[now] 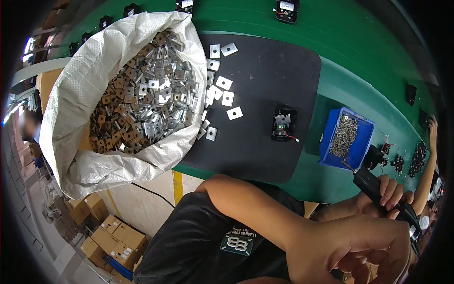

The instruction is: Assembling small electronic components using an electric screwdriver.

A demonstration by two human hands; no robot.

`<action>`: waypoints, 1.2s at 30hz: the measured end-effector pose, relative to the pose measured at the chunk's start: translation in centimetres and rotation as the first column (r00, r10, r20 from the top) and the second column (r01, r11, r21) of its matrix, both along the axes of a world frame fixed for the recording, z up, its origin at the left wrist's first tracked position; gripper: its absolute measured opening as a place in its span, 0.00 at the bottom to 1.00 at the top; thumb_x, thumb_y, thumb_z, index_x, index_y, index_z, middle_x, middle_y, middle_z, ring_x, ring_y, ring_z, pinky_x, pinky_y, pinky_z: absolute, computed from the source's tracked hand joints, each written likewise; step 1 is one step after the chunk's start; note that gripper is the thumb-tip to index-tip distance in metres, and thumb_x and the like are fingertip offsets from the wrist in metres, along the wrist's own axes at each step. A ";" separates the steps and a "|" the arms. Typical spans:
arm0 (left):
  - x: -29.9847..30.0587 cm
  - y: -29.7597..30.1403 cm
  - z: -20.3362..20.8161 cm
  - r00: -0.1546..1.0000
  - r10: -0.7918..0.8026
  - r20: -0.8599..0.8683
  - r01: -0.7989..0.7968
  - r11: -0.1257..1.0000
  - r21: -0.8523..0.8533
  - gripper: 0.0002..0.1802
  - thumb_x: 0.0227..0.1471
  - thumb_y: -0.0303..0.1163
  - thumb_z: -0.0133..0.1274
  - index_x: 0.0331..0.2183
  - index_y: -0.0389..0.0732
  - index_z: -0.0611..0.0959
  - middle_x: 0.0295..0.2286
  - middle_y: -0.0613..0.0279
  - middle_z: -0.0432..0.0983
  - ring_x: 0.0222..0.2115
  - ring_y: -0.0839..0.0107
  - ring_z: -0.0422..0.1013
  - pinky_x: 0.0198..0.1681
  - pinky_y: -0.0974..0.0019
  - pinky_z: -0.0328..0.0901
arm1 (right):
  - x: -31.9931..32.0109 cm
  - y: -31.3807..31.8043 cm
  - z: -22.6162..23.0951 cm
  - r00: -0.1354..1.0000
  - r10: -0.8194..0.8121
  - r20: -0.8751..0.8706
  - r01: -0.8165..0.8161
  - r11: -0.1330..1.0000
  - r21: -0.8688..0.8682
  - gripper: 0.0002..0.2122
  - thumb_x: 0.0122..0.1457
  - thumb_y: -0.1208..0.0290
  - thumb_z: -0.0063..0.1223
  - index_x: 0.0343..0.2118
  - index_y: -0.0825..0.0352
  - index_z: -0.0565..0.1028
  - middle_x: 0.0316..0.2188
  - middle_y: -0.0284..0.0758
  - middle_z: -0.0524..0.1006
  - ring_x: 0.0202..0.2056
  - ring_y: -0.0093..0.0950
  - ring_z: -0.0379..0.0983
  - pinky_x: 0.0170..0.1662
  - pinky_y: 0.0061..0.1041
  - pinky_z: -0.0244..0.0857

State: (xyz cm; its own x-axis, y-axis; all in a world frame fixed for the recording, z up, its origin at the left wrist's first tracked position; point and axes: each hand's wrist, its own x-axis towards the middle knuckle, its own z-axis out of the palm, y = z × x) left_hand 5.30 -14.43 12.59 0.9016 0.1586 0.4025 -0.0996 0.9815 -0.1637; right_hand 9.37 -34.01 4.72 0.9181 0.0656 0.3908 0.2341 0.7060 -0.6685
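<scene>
Apparently the screw-driving stage: a black case [291, 127] lies on the dark mat [255, 158], right of its middle, a metal plate [283, 119] sitting in it and a short red wire at its near side. Screws don't look driven yet, though detail is too small to be sure. The power screwdriver [366, 183] has its tip at the near-right edge of the blue bin [368, 137], which holds loose screws [344, 137]. Next move likely calls for seating the tip on a screw, then bringing it left to the case and lining it up straight.

Right hand [388, 191]: grip wrapped around the screwdriver body, fingers clenched, no gap visible. Left hand [347, 246]: crosses to the near right, grip half curled, palm side hidden; can't tell if it holds anything.

Far left, a white sack [71, 113] full of metal pieces [156, 99], with loose plates [234, 112] on the mat just right of it. Green bench [314, 182] underneath. A co-worker's arm [428, 170] reaches in at far right, well apart.
</scene>
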 end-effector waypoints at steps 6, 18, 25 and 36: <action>0.1 0.1 0.0 1.000 -0.007 0.006 0.007 1.000 -0.015 0.21 0.53 0.29 0.59 0.44 0.28 0.71 0.36 0.50 0.76 0.35 0.68 0.76 0.23 0.74 0.70 | 0.2 0.3 0.3 1.000 -0.004 -0.001 0.004 1.000 0.004 0.20 0.52 0.72 0.57 0.48 0.63 0.66 0.21 0.24 0.65 0.23 0.18 0.61 0.35 0.21 0.55; -1.7 -1.4 -1.2 0.957 -0.278 -0.080 0.280 0.960 0.012 0.23 0.48 0.22 0.57 0.47 0.34 0.70 0.41 0.53 0.70 0.36 0.71 0.73 0.30 0.71 0.71 | -0.3 -0.1 1.8 0.999 -0.037 0.001 0.037 0.998 -0.053 0.21 0.53 0.70 0.59 0.49 0.61 0.66 0.21 0.24 0.65 0.23 0.17 0.61 0.34 0.20 0.56; -0.9 5.5 -9.1 0.952 0.299 0.064 -0.120 0.174 0.977 0.22 0.42 0.13 0.57 0.42 0.33 0.71 0.36 0.48 0.69 0.26 0.78 0.67 0.27 0.78 0.66 | -0.1 3.0 2.7 0.997 -0.060 0.043 0.062 0.997 -0.040 0.19 0.53 0.73 0.57 0.49 0.60 0.68 0.22 0.22 0.68 0.23 0.17 0.64 0.33 0.19 0.60; -1.2 2.9 -10.7 0.938 0.215 0.271 -0.167 -0.405 0.899 0.28 0.39 0.25 0.66 0.46 0.32 0.79 0.40 0.51 0.77 0.35 0.58 0.76 0.37 0.61 0.73 | -0.7 3.1 3.4 0.992 0.067 0.106 -0.067 0.998 0.003 0.22 0.56 0.72 0.61 0.51 0.55 0.64 0.23 0.24 0.74 0.24 0.18 0.71 0.31 0.20 0.68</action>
State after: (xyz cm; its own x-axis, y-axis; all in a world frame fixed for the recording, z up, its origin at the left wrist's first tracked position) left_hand 4.05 -11.57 1.89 0.9415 -0.2277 0.2485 -0.3068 -0.2732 0.9117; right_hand 8.68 -30.92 8.09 0.8652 0.1224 0.4862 0.2553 0.7270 -0.6374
